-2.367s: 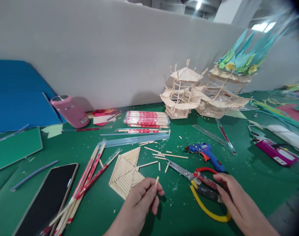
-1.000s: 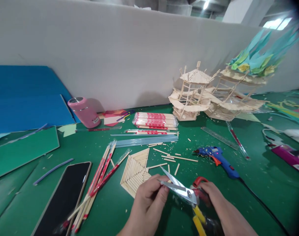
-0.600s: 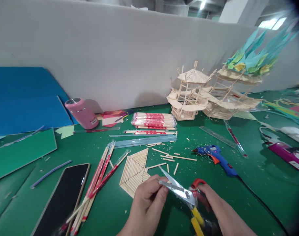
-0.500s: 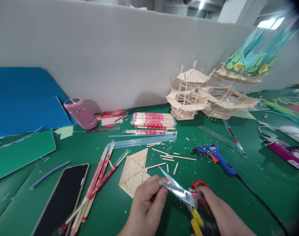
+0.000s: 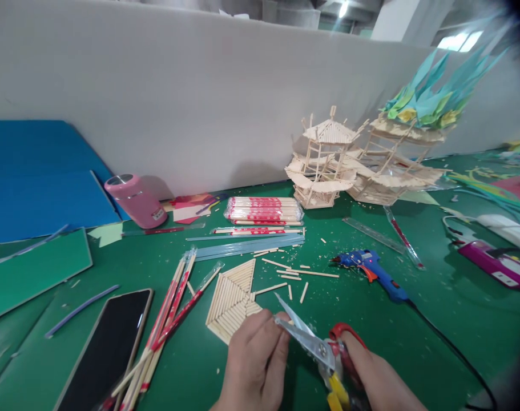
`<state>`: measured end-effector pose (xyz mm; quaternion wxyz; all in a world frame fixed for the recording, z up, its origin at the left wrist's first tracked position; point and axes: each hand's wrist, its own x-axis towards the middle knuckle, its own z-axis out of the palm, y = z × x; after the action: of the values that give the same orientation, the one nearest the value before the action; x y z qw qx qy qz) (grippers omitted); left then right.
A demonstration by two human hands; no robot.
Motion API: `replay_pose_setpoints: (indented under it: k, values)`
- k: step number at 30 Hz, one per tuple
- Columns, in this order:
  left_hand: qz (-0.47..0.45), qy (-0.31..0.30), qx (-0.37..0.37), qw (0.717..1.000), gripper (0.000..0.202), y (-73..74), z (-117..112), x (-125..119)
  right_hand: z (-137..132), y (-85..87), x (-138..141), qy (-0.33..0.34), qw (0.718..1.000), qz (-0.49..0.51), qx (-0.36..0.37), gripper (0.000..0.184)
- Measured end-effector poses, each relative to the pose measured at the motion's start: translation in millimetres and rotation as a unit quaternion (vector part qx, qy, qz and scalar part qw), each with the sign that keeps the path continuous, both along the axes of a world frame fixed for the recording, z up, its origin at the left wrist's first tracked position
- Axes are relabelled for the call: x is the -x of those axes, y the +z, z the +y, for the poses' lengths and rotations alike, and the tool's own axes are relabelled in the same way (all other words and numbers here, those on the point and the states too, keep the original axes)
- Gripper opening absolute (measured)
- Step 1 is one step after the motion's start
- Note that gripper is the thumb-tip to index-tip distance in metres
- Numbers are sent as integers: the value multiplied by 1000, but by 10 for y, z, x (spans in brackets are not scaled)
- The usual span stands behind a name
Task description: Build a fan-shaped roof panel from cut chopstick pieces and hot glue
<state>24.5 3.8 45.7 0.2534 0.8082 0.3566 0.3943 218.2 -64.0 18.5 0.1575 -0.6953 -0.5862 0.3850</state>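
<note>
My right hand (image 5: 373, 371) grips a pair of scissors (image 5: 313, 345) with red and yellow handles, its blades parted and pointing up and left. The blade tips reach the fingers of my left hand (image 5: 255, 357). That hand is closed in a pinch; a pale bit of wooden stick shows between fingertips and blades, the rest hidden. Just behind my left hand lies a flat panel of wooden sticks (image 5: 232, 299) set in wedges, partly covered by the hand. Loose cut sticks (image 5: 313, 273) lie beyond the scissors.
A blue glue gun (image 5: 371, 268) with a cord lies at right. Stick-built pavilion models (image 5: 323, 171) stand at the back. Wrapped stick bundles (image 5: 263, 210), a pink flask (image 5: 135, 202), a phone (image 5: 109, 342) and red-wrapped sticks (image 5: 169, 319) lie behind and at left.
The view has shifted slightly, so the table things sit a little further left. My left fingers have turned and curled more at the blades; the scissors remain parted there.
</note>
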Motion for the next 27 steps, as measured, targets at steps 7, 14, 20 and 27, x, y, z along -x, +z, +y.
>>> replay_pose_setpoints:
  k: [7,14,20,27]
  values:
    - [12,-6,-10,1000,16,-30,-1,-2,-44,55,44,-5,1000,-1,-7,35]
    - [-22,-55,73,996,19,22,58,-7,-9,172,70,-13,1000,-2,-16,40]
    - [-51,-142,220,964,27,156,161,12,-7,337,-5,21,998,-14,-54,46]
    - [-46,-133,237,961,27,162,156,-14,-26,259,13,11,997,-55,-43,46]
